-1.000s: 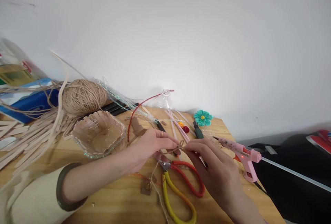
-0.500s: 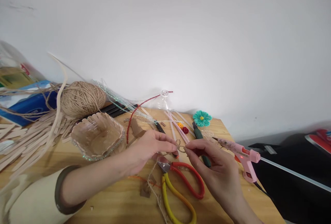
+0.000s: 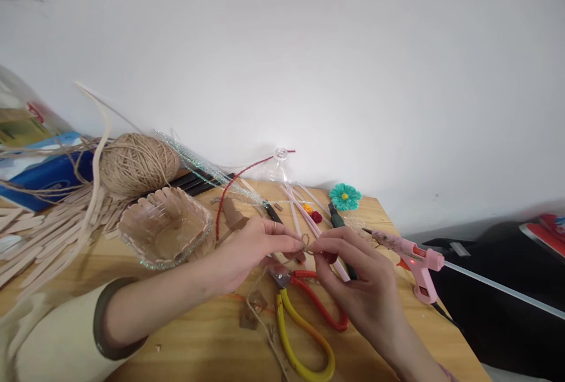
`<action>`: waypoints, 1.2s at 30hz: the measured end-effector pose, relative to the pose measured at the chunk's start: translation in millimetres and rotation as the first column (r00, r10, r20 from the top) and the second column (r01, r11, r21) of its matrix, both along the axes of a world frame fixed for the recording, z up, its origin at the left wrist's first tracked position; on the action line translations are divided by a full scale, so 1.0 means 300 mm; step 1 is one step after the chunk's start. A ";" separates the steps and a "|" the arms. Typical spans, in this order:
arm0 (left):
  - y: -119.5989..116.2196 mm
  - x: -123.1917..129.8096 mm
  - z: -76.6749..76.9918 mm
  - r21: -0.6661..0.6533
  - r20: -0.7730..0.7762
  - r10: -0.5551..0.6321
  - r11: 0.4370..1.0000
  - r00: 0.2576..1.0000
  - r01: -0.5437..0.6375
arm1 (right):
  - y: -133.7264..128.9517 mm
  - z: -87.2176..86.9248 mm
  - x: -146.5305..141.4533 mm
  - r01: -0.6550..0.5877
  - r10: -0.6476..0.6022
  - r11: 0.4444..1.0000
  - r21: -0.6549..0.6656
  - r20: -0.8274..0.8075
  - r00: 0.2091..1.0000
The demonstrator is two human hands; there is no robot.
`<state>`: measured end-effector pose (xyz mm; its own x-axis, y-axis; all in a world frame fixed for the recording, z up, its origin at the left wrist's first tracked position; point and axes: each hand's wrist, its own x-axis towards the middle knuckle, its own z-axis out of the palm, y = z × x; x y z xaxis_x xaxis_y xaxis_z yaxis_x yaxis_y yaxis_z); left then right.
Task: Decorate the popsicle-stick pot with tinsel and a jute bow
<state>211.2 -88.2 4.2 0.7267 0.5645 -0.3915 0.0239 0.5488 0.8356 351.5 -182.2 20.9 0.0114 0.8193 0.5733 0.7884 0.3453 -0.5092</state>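
My left hand (image 3: 265,246) pinches a thin piece of jute twine (image 3: 305,241) that curls into a small loop above the fingertips. From the right, my right hand (image 3: 359,270) pinches the same twine, its fingertips almost meeting those of the left. A long tail of the twine hangs below the left hand and trails over the wooden table (image 3: 194,335) toward its front edge. Under the hands lie scissors (image 3: 309,344) with one red and one yellow handle, blades pointing away. A basket faced with wooden sticks (image 3: 165,229) stands left of my left forearm.
A pink glue gun (image 3: 417,264) with a lit red light and a long glue stick sits at the table's right edge. A turquoise flower (image 3: 345,197) is at the back. A twine ball (image 3: 139,164) and many wooden sticks (image 3: 57,246) lie left.
My right hand has moved slightly left, bringing its fingertips closer to my left hand's. The twine between them now shows a shorter span.
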 end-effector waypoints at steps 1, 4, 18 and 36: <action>0.000 0.001 0.002 0.000 -0.005 -0.002 1.000 1.000 0.002 | 0.001 -0.001 0.000 -0.002 0.002 1.000 -0.003 0.002 1.000; 0.001 0.005 0.007 0.009 -0.012 -0.028 1.000 1.000 0.028 | 0.003 -0.003 -0.001 -0.005 0.005 1.000 -0.001 0.007 1.000; 0.000 0.010 0.007 -0.006 -0.029 -0.013 1.000 1.000 0.013 | -0.005 0.012 0.005 0.023 -0.049 0.983 -0.184 -0.139 0.989; -0.003 0.007 0.014 0.011 -0.036 -0.058 0.998 0.998 0.058 | -0.006 -0.005 -0.008 0.058 -0.129 0.961 -0.270 -0.251 0.959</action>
<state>213.3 -89.2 8.4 0.7438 0.5270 -0.4113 0.0855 0.5352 0.8404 348.9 -183.9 19.5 0.2168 0.9262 0.3085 0.6357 0.1059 -0.7646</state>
